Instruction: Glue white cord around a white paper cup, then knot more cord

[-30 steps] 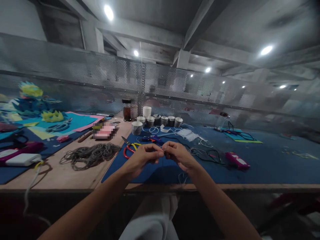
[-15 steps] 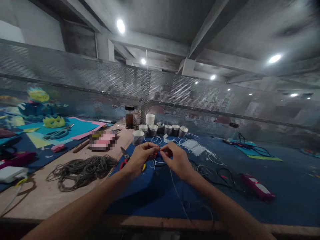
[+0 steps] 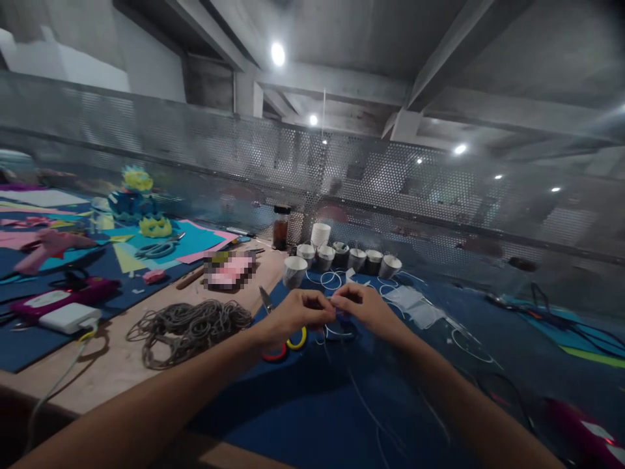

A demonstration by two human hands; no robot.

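My left hand [image 3: 299, 315] and my right hand [image 3: 367, 310] meet over the blue tabletop, thumbs and fingers pinched together, fingertips nearly touching. Between them shows a small bluish-purple bit, too small to name. A thin pale cord [image 3: 359, 387] trails below the hands over the table; whether it runs into my fingers I cannot tell. Scissors [image 3: 266, 299] with red and yellow handles lie beside and partly under my left hand. Just beyond my fingers are loops of white cord [image 3: 331, 280] and several paper cups [image 3: 295, 270].
Left of me, a bundle of grey cord [image 3: 193, 322] lies on a bare wooden strip [image 3: 114, 374]. Farther left are teal-handled scissors [image 3: 156, 250], a pink glue gun [image 3: 51, 247] and coloured paper. Clear plastic packets [image 3: 415, 305] lie right. A perforated metal screen [image 3: 293, 163] borders the back.
The view has turned left, so the table's things sit farther right. My hands remain pinched close together, and more of the scissors' handles shows beneath my left hand.
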